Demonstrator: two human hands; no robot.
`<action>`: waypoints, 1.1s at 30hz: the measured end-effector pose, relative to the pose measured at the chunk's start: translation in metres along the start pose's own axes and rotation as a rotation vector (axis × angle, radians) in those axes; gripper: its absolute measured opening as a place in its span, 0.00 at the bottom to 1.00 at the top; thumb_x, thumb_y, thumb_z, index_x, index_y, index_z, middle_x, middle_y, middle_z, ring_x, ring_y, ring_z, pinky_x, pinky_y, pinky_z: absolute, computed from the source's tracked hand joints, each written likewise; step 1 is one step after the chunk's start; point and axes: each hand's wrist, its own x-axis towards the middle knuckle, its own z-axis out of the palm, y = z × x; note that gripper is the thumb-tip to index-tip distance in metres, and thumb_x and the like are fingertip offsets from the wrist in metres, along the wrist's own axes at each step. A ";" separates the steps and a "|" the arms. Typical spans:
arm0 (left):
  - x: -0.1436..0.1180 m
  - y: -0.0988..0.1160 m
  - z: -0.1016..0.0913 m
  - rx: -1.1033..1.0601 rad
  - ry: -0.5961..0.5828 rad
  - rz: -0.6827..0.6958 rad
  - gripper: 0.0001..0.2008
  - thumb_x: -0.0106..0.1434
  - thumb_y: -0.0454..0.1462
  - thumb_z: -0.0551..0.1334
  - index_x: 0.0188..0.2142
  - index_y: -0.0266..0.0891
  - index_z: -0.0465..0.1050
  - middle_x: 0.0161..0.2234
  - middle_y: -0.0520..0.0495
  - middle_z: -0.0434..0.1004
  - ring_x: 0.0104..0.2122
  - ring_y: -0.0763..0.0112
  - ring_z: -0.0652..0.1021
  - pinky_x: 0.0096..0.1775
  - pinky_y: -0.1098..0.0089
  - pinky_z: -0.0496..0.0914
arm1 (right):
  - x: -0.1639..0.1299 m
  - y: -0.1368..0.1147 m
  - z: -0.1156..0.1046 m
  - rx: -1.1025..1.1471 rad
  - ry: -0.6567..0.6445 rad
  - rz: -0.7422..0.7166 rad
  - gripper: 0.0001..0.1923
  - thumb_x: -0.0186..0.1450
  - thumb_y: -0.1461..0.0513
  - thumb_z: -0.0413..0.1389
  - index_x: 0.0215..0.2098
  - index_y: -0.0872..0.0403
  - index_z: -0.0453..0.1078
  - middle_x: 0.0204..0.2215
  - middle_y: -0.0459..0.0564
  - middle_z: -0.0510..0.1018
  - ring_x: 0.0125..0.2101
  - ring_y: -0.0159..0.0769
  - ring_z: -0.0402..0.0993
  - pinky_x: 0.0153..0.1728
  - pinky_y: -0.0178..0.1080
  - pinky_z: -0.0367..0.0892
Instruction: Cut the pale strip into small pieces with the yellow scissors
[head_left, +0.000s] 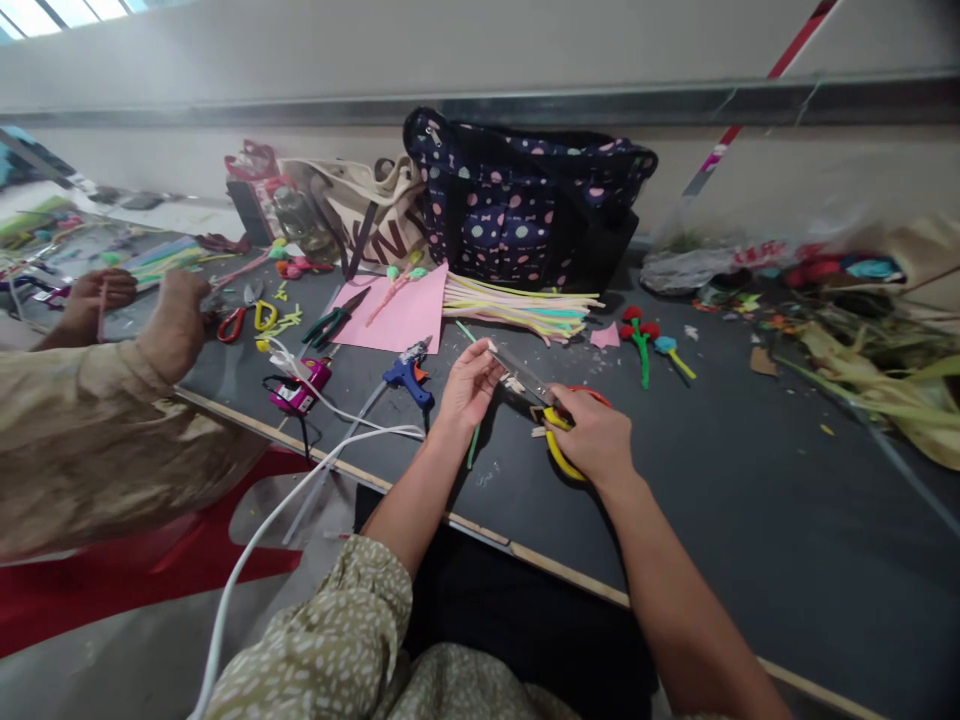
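Observation:
Over the dark tabletop, my right hand grips a pair of scissors with one yellow and one red handle. Their blades point left toward my left hand. The fingertips of that hand are pinched on a small white piece at the blade tips; its exact kind is too small to tell. A thin green pipe cleaner passes behind my left hand, and I cannot tell if it is held or lying there. Small pale cut bits lie under the blades.
Behind my hands lie a bundle of pastel pipe cleaners, pink paper and pliers. A blue glue gun and white cable are to the left. A dotted bag stands behind. A co-worker's hands are far left.

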 end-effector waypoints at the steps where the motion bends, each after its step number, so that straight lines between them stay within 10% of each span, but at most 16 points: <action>1: 0.000 0.000 0.000 -0.002 -0.010 0.004 0.12 0.49 0.29 0.70 0.34 0.38 0.75 0.29 0.54 0.78 0.27 0.80 0.77 0.38 0.77 0.72 | 0.000 -0.001 0.000 0.001 0.000 -0.001 0.19 0.59 0.58 0.56 0.50 0.47 0.71 0.36 0.43 0.79 0.34 0.31 0.73 0.29 0.33 0.57; 17: -0.003 -0.001 0.003 0.112 0.067 0.260 0.14 0.44 0.32 0.73 0.32 0.35 0.76 0.26 0.54 0.76 0.25 0.80 0.75 0.33 0.75 0.70 | 0.001 0.000 -0.002 -0.105 0.070 -0.030 0.18 0.63 0.58 0.53 0.50 0.48 0.73 0.33 0.46 0.78 0.32 0.31 0.70 0.29 0.35 0.54; 33: -0.001 0.002 0.001 0.013 0.064 0.070 0.13 0.48 0.29 0.71 0.34 0.37 0.74 0.26 0.55 0.76 0.26 0.81 0.76 0.37 0.76 0.71 | 0.000 0.007 0.005 0.027 0.105 0.070 0.21 0.60 0.58 0.55 0.51 0.48 0.71 0.37 0.47 0.80 0.36 0.34 0.74 0.31 0.34 0.61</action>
